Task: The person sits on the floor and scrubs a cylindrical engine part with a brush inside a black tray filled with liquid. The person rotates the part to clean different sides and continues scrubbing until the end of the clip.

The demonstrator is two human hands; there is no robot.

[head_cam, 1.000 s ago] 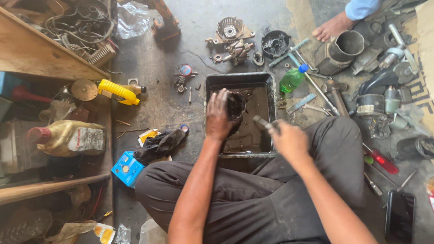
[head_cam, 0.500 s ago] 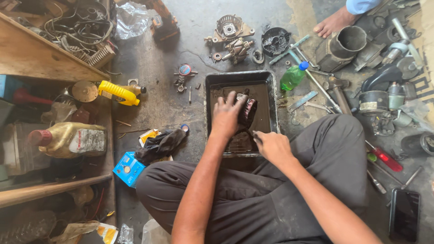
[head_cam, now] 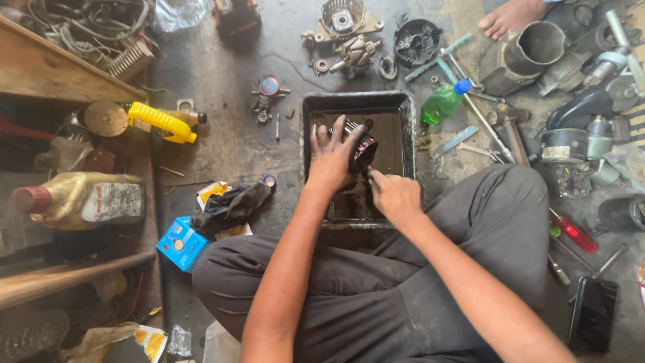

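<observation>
Left hand grips a dark ribbed round motor part, fingers spread over its top, holding it above the black rectangular tray. Right hand closed, fingertips at the part's near side; what it pinches cannot be told. Part sits mid-tray, clear of all four rims; dark liquid beneath. Tray's near rim meets the person's crossed legs. Right of tray: green bottle just beside the rim, then flat wrenches. Left: bare concrete, small screws, black rag. Far: dismantled alternator housings, well apart.
</observation>
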